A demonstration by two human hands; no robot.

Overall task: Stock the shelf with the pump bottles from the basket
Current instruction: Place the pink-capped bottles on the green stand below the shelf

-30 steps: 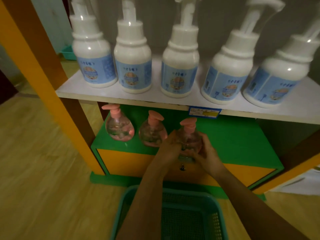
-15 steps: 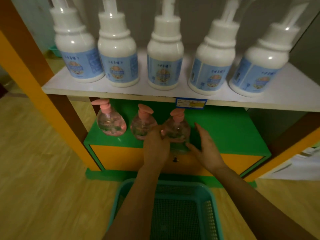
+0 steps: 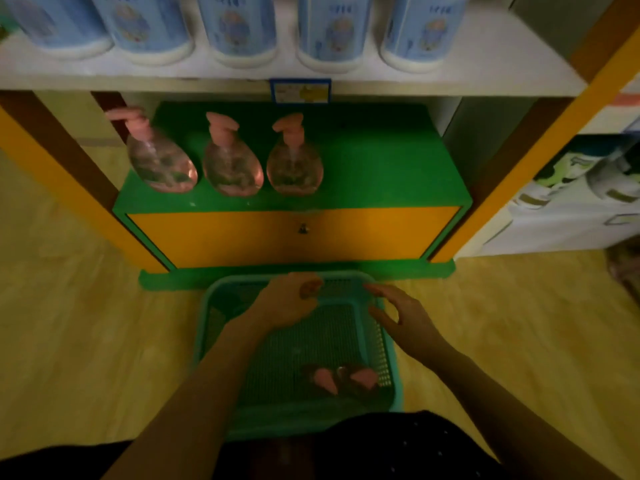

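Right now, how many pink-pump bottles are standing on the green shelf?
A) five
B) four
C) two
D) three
D: the left bottle, middle bottle and right bottle stand in a row on the green shelf, with no others beside them.

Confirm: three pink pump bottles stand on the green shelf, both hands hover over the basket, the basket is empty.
The basket is not empty: the head view shows pump bottles lying in it. Shelf bottles, left hand and right hand are as stated.
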